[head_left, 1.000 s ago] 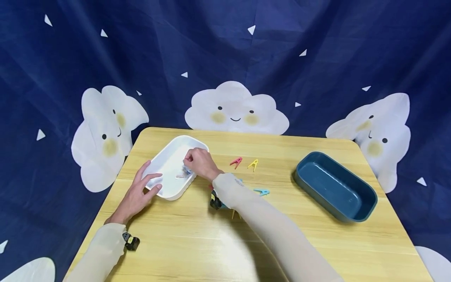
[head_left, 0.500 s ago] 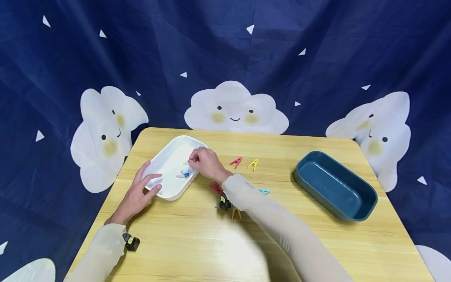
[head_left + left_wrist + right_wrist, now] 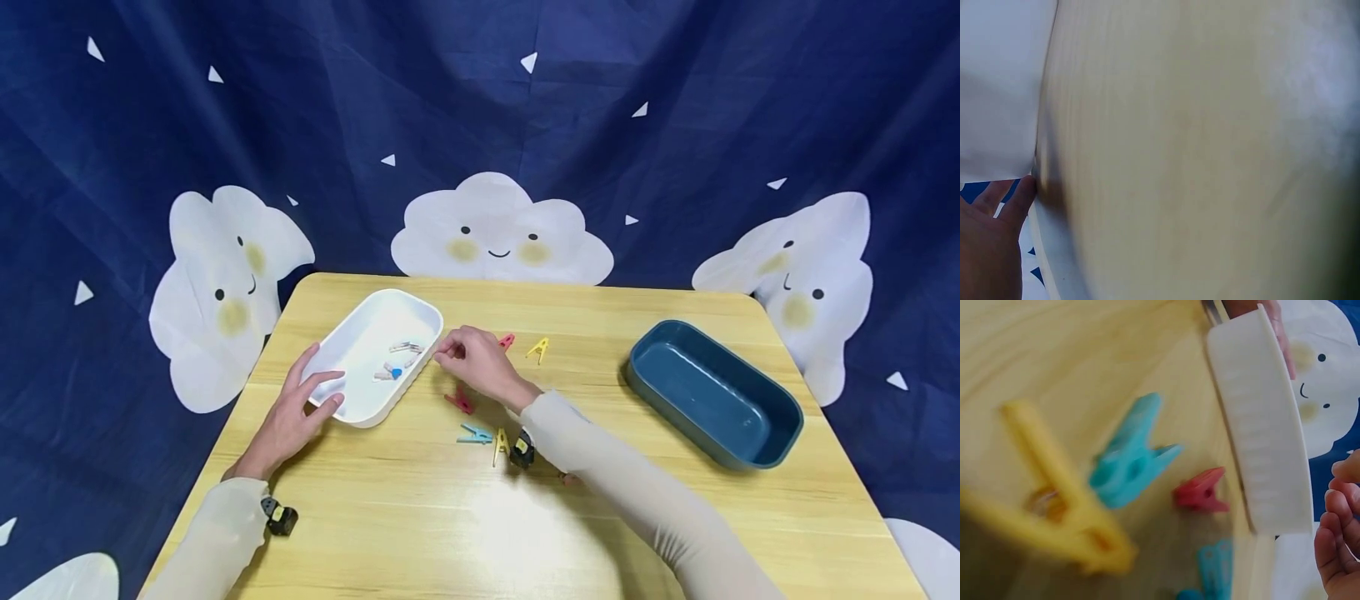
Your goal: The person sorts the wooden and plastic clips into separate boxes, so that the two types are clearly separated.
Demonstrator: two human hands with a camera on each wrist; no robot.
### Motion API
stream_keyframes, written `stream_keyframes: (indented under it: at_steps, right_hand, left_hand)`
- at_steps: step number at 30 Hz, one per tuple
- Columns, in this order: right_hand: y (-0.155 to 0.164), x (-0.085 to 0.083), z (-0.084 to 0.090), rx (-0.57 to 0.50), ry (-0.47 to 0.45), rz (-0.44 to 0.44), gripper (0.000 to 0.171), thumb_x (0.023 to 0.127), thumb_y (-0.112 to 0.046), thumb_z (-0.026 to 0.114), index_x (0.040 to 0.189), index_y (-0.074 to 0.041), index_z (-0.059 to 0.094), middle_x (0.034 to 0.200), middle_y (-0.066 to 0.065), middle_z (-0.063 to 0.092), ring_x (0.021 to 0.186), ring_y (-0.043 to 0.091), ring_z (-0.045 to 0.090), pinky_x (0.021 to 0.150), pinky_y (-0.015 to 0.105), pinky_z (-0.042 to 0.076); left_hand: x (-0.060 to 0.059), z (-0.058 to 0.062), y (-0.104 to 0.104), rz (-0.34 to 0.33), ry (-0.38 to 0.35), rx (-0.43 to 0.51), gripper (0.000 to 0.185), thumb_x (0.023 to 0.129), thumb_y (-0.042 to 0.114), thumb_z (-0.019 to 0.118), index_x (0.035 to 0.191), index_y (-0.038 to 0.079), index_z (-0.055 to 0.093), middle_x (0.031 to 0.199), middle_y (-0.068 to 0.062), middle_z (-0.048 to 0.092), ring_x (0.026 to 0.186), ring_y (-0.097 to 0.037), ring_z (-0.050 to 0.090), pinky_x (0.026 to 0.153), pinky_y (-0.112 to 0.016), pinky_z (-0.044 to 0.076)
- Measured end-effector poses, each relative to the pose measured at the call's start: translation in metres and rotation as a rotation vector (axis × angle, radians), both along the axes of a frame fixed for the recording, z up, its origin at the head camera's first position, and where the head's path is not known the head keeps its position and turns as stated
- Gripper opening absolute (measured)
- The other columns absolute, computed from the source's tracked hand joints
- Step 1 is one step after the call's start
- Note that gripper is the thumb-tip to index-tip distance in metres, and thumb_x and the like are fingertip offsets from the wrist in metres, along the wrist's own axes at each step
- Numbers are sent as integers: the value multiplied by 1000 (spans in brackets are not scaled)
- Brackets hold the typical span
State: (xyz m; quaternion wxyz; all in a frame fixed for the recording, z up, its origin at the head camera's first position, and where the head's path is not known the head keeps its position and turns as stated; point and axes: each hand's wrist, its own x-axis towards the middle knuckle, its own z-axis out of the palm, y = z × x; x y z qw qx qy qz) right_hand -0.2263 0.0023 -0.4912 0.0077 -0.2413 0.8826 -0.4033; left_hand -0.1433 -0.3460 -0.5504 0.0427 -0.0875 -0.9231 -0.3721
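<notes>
Right hand [image 3: 480, 362]: out of the white tray [image 3: 375, 354] vs. 1.0 s ago, when it was curled over the tray's inner floor w/ a clip; now over the table [image 3: 450, 517] just right of tray rim, grip loosely curled, nothing pinched as far as head view shows; right wrist view shows curled fingertips [image 3: 1338, 550] beside tray's ribbed wall, holding nothing. Meaning, as a judgement: clip drop-off done, hand heading back toward loose clips. Tray contents: small cluster of clothespins [image 3: 397, 360], pale ones plus a blue one, more exposed than before since hand no longer covers them. Left hand [image 3: 300, 408]: unchanged, grip spread, fingers resting on tray's near-left rim, steadying it; left wrist view too blurred for more. Loose on table: red clothespin [image 3: 459, 402] just below right hand, teal clothespin [image 3: 475, 435] and yellow clothespin [image 3: 500, 446] near right forearm, another red clothespin [image 3: 507, 340] and yellow clothespin [image 3: 538, 349] beyond hand. The near three were partly hidden under the arm earlier. Dark blue tray [image 3: 712, 396]: far right, well apart, nothing seen inside.
</notes>
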Motion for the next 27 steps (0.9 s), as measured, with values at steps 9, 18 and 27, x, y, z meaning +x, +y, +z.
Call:
stream_keyframes:
  at_steps: [9, 18, 27]
  right_hand:
    - [43, 19, -12, -12, 27, -26, 6, 99, -18, 80, 100, -12, 81, 96, 0, 74, 85, 11, 65, 79, 24, 56]
    - [67, 33, -14, -34, 29, -62, 5, 98, -17, 80, 100, -13, 80, 95, -2, 73, 85, 8, 65, 79, 23, 57]
    - [96, 51, -16, -46, 52, -85, 5, 97, -15, 83, 99, -11, 81, 93, -2, 73, 83, 8, 65, 77, 23, 59]
  left_hand:
    - [-2, 0, 1, -10, 12, 8, 39, 107, 33, 69, 140, 11, 69, 184, -8, 10, 163, -53, 20, 117, -83, 28]
    - [0, -2, -1, -7, 14, 12, 39, 108, 33, 69, 139, 10, 69, 184, -9, 10, 163, -53, 19, 118, -83, 27]
    - [-1, -4, -2, -12, 19, 13, 38, 107, 33, 69, 139, 11, 69, 184, -9, 10, 163, -53, 20, 117, -83, 29]
